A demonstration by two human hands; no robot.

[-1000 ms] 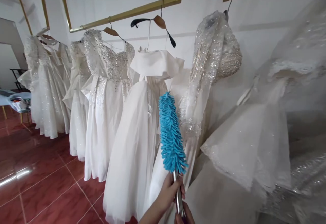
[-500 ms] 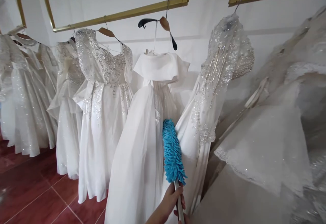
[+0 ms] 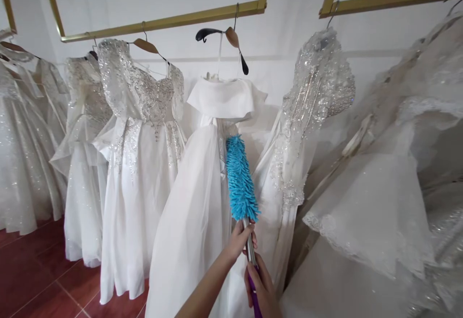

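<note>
I hold a blue fluffy duster (image 3: 238, 179) upright in front of a plain white gown (image 3: 202, 192) that hangs from a hanger. My left hand (image 3: 240, 241) is wrapped round the silver rod just under the blue head. My right hand (image 3: 263, 291) grips the purple handle lower down, near the bottom edge. The duster head lies against the gown's skirt, below its folded collar. A beaded gown (image 3: 307, 115) hangs just to the right of it.
Several white gowns hang from gold rails (image 3: 162, 21) along the white wall, with a sequinned one (image 3: 141, 139) left of the plain gown. More lace and tulle gowns (image 3: 383, 202) crowd the right side close to me. Red floor tiles (image 3: 32, 279) show at the lower left.
The duster dipped and has come back up along the plain gown's skirt. Both hands have risen into view, the right one now showing on the purple handle. The view has swung right.
</note>
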